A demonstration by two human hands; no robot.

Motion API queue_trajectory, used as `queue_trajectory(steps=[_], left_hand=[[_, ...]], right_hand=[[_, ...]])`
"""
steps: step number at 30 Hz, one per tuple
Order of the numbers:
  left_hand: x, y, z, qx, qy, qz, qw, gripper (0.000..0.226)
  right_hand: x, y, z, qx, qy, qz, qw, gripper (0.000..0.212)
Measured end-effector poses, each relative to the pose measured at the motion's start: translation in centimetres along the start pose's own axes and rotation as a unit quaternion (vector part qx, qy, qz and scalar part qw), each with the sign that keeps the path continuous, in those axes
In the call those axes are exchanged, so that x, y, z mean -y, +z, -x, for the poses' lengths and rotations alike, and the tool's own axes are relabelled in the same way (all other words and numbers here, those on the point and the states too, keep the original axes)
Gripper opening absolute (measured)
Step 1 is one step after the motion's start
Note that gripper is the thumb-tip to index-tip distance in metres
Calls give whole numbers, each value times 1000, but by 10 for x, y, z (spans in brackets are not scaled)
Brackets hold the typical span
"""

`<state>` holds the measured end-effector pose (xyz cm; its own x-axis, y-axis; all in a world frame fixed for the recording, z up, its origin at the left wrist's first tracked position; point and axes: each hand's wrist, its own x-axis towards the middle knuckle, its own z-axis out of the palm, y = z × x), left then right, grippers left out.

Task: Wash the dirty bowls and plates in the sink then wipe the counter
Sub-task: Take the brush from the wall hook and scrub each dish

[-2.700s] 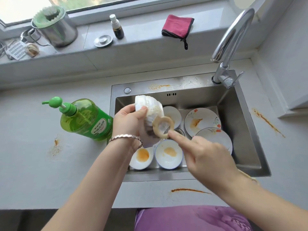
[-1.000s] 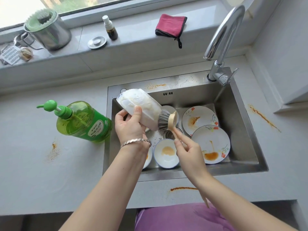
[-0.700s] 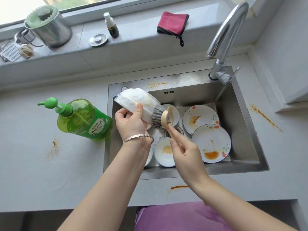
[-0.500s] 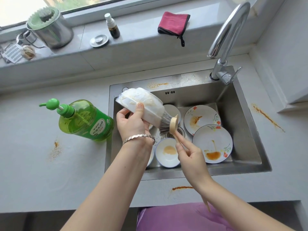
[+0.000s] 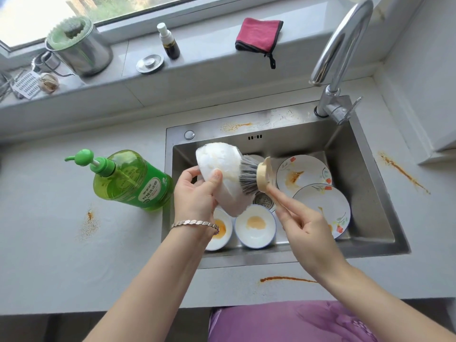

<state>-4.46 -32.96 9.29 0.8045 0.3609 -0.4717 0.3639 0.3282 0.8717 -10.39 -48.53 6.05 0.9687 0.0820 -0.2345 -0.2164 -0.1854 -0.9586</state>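
Note:
My left hand [image 5: 195,193] grips a white bowl [image 5: 222,166] tilted on its side above the steel sink [image 5: 365,193]. My right hand [image 5: 303,225] holds a dish brush [image 5: 256,177] by its wooden handle, grey bristles pressed into the bowl's opening. Below in the sink lie two small bowls [image 5: 255,225] with orange residue and two flowered plates [image 5: 304,171] with sauce stains. Part of the left small bowl is hidden by my left wrist.
A green dish-soap pump bottle [image 5: 130,181] stands left of the sink. Orange stains mark the counter [image 5: 90,223] on the left, front and right. The faucet [image 5: 340,53] rises at back right. A red cloth [image 5: 257,34], small bottle, sink plug and metal pot sit on the windowsill.
The bowl was turned from facing me to lying on its side. The brush moved from flat against the bowl to bristles pushed into its mouth, with small scrubbing shifts.

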Motion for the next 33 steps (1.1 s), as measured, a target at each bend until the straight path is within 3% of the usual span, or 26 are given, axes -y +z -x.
queue_trajectory(steps=[6,11,19,24,30,33], left_hand=[[20,-18,1,56,12,-100,993,22],[21,-25,6,102,-2,-85,991,19],[23,-22,0,70,-18,-26,997,17],[38,-22,-16,26,-41,-40,998,17],[61,-18,-29,110,-78,-76,988,15],[81,-16,-47,160,-58,-170,971,23]], right_hand=[[9,-17,-32,49,36,120,991,39],[-7,-25,-52,33,96,59,993,37],[-34,-22,-15,62,154,52,985,38],[-33,-13,0,69,134,43,988,44],[-61,-22,-38,30,163,74,983,39],[-91,-36,-47,32,207,112,971,37]])
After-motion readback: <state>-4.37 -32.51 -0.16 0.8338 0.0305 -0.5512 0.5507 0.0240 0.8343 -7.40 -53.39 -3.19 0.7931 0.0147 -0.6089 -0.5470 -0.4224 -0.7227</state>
